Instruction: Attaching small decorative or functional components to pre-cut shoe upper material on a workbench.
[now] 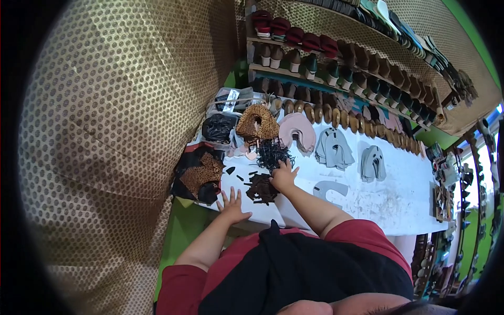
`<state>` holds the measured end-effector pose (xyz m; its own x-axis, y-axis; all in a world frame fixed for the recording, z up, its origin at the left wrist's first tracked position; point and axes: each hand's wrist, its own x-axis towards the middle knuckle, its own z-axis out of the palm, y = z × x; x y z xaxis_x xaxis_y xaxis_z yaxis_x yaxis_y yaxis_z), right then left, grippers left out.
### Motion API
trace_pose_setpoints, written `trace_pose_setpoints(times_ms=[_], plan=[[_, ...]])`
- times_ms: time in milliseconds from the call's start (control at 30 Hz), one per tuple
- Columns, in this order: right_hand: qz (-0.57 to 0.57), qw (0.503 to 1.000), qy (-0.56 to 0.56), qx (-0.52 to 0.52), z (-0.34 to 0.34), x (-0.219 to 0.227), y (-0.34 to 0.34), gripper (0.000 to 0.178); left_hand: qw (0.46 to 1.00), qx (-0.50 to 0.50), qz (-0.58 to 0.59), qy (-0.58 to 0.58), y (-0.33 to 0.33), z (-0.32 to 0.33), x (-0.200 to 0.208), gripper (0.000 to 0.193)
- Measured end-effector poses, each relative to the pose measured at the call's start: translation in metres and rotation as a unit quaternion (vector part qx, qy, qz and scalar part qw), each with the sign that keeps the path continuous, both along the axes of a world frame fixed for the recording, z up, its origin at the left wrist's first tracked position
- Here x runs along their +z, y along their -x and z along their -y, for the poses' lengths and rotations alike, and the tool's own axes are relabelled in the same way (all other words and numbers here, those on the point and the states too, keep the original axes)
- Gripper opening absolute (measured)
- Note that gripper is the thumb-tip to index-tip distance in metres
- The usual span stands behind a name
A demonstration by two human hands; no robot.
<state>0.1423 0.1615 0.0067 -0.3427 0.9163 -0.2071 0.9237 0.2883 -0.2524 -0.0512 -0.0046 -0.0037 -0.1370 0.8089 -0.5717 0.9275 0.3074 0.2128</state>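
My left hand [232, 208] lies at the front edge of the white table, fingers spread and nothing in it. My right hand [284, 176] reaches over the right side of a pile of dark brown strips [261, 188], its fingers stretched toward a tangled heap of thin black strips [274, 155]. I see nothing held in it, though its far fingertips blend into the dark heap. Between the hands and the left side lie a few loose small black pieces [230, 170]. A single grey curved shoe-upper piece [332, 191] lies right of my right forearm.
Behind the strips are stacked leopard-print pieces [257, 122], pink curved pieces [297, 130] and grey ones [335, 149]. More leopard-print material [202, 176] and a black plastic bag [217, 127] sit at the left. Shelves of shoes [336, 73] rise behind the white table [399, 205]. A patterned curtain [126, 131] hangs left.
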Motion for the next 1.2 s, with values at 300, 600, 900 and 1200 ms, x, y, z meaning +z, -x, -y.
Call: trace_pose_setpoints(times_ms=[300,600,900,1200], plan=[[-0.153,0.987,-0.056,-0.014,-0.004,-0.021,-0.014,0.012,0.999,-0.012,0.008,0.039,-0.005,-0.009,0.010,0.128],[-0.265,0.960,-0.077,-0.035,-0.031,-0.023,-0.101,0.013,1.000,0.012,0.009,0.020,-0.005,-0.005,0.005,0.130],[-0.069,0.989,-0.134,-0.001,-0.040,-0.022,-0.236,0.009,0.974,0.137,-0.005,-0.178,-0.016,0.011,-0.021,0.100],[-0.091,0.974,-0.152,0.142,-0.024,-0.036,-0.267,0.014,0.950,0.035,-0.010,-0.312,-0.149,-0.018,0.008,0.078]])
